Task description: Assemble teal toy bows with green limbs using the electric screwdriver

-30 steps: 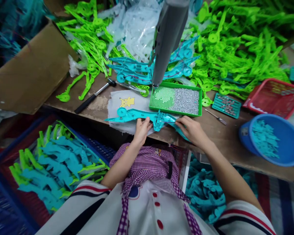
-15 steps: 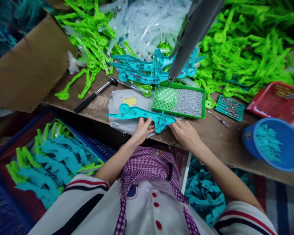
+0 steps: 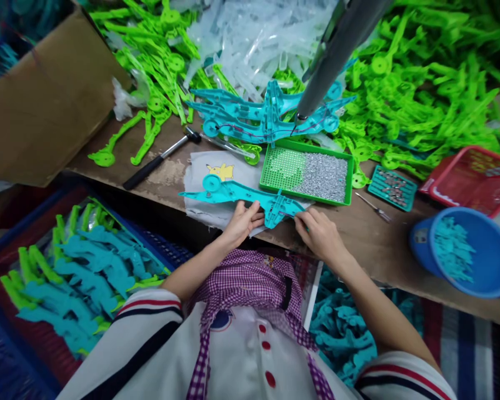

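A long turquoise plastic shell half (image 3: 233, 193), with a round disc near its left end and ribs on its inner side, lies over the table's front edge. My left hand (image 3: 242, 223) grips its lower edge near the middle, thumb on top and fingers beneath. At the shell's right tip, my right hand (image 3: 316, 230) is closed in a pinch; its fingertips partly hide what they hold. Under the shell is a grey cloth (image 3: 200, 166) with a yellow cartoon print. Just behind it stands a green tray (image 3: 306, 195) of small silvery pieces, probably screws.
A grey powered tool (image 3: 329, 61) hangs above the tray, its tip near more turquoise shells (image 3: 241, 114). A hammer (image 3: 162, 161) lies left, a screwdriver (image 3: 373, 206) right. A blue bucket (image 3: 420, 244) and red basket (image 3: 466, 166) stand right; a filled crate (image 3: 137, 239) is lower left.
My right hand has shifted slightly right and down at the shell's tip. My left hand keeps its grip, and the shell has hardly moved. The whole view has tilted a little.
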Demonstrator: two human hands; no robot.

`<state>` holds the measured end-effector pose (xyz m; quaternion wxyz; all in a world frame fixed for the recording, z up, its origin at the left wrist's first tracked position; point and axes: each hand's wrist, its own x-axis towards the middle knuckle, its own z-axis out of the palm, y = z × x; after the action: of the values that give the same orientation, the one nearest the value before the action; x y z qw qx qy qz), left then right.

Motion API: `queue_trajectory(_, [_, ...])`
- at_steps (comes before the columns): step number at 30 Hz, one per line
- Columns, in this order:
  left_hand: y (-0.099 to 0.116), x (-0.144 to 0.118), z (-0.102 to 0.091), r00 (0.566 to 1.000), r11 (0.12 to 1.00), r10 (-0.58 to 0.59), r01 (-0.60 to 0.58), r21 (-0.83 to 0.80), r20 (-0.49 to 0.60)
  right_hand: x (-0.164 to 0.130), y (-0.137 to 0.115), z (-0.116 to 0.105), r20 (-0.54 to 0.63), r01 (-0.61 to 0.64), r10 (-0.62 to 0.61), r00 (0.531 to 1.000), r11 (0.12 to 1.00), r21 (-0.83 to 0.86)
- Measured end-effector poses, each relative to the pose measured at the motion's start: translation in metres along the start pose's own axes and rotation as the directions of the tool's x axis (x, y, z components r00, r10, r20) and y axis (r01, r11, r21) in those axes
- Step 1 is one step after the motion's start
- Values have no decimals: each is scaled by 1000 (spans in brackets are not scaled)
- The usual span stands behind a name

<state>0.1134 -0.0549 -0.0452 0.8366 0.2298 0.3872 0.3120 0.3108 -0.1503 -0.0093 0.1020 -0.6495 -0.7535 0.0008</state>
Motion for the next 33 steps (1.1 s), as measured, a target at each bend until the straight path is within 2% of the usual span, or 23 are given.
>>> queue_trajectory(8, [5, 0, -1, 999, 998, -51, 51, -38, 4, -2, 3, 5, -35, -11, 12, 999, 1000, 17])
queue_trajectory(15, [7, 6, -3, 991, 988, -100, 88, 124, 93, -5, 3, 13, -104, -13, 12, 995, 1000, -5])
queue_trajectory(18, [7, 7, -2, 986, 978, -98, 71, 196, 134, -6, 3, 14, -112, -21, 23, 993, 1000, 20])
queue_trajectory(26, [8, 5, 0, 987, 975, -61, 27, 219, 150, -8, -1, 22, -137, 15, -22, 990, 999, -50])
queue_trajectory(30, [7, 6, -1, 982, 971, -73, 30, 236, 176, -8, -7, 23, -135, -32, 26, 991, 999, -38])
queue_trajectory(33, [5, 7, -4, 988, 973, -66, 33, 229, 138, -10, -15, 22, -133, -53, 48, 990, 998, -33])
